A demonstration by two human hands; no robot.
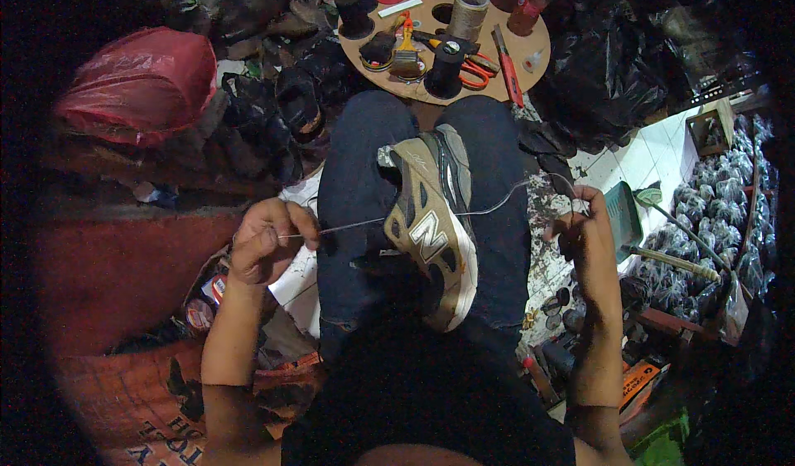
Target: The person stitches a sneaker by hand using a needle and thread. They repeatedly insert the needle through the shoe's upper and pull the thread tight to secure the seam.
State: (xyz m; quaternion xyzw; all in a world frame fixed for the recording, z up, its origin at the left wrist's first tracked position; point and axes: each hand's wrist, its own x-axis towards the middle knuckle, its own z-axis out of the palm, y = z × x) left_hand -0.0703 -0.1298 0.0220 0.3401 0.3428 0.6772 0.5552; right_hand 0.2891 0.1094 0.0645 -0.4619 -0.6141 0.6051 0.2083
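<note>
A tan and grey sneaker [436, 226] lies on its side across my thighs, toe toward my body. A pale thread [498, 206] runs out from both sides of the shoe. To the left of the shoe, my left hand [272, 238] is closed with the thread between its fingers, and that stretch is nearly straight. Over on the right, my right hand [582, 222] pinches the other end, where the thread bows up in a loose loop. Whether a needle or hook is in either hand is too small to see. Both hands are apart from the shoe.
Beyond my knees stands a round board [534, 50] with thread spools [469, 14], orange-handled scissors [474, 75], a red cutter knife [507, 67], a brush [407, 58] and a bottle [532, 4]. A red plastic bag [141, 85] sits far left. At right are a green dustpan [623, 217] and many wrapped bundles [720, 201].
</note>
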